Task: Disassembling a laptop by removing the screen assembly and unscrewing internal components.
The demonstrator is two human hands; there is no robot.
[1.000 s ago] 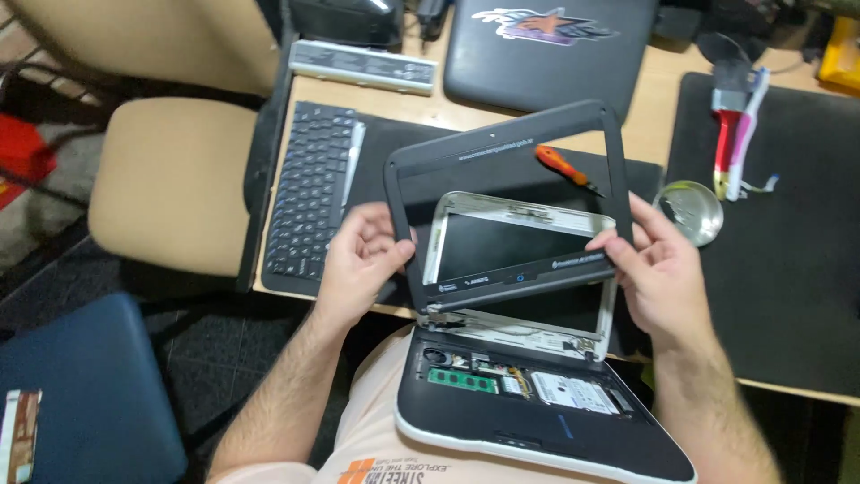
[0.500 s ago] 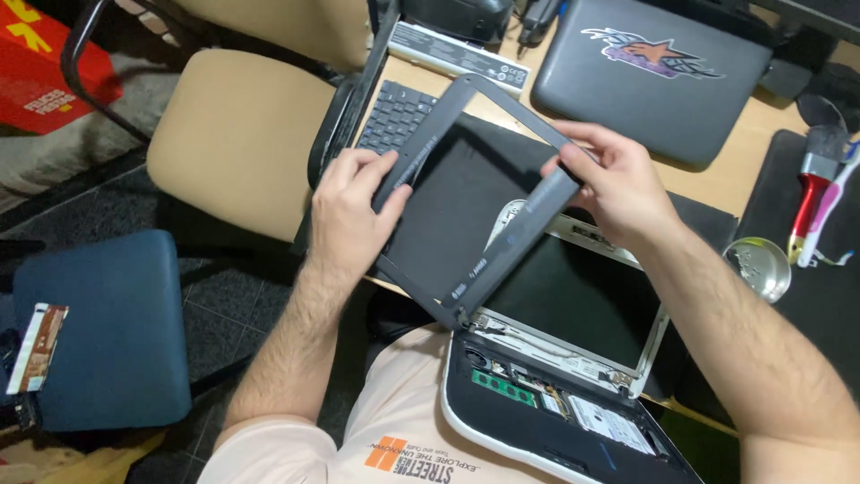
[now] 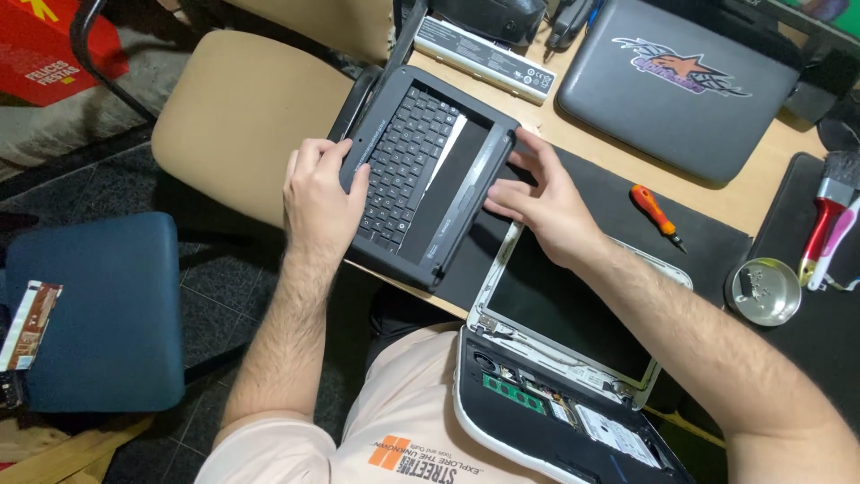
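My left hand [image 3: 318, 202] grips the left edge of the dark screen bezel frame [image 3: 457, 202], fingers curled over its rim, thumb on top. My right hand [image 3: 546, 206] rests on the frame's right side, fingers spread flat along the edge, not pinching. The frame lies tilted over a black keyboard [image 3: 403, 157] at the table [image 3: 717, 202] edge, keys showing through the opening. Just beside it, towards me, the opened small laptop [image 3: 555, 394] sits partly on my lap, bare screen panel [image 3: 555, 300] in a white surround, green board exposed in the base. Orange screwdriver [image 3: 657, 215] on the black mat [image 3: 618, 215], near my right wrist. Round metal dish [image 3: 764, 291] further right, brush [image 3: 829, 215] beyond it. Closed grey laptop [image 3: 672, 85] at the back, long grey battery [image 3: 488, 58] beside it. Tan chair [image 3: 242, 116] left of the table, blue seat [image 3: 98, 314] lower left.
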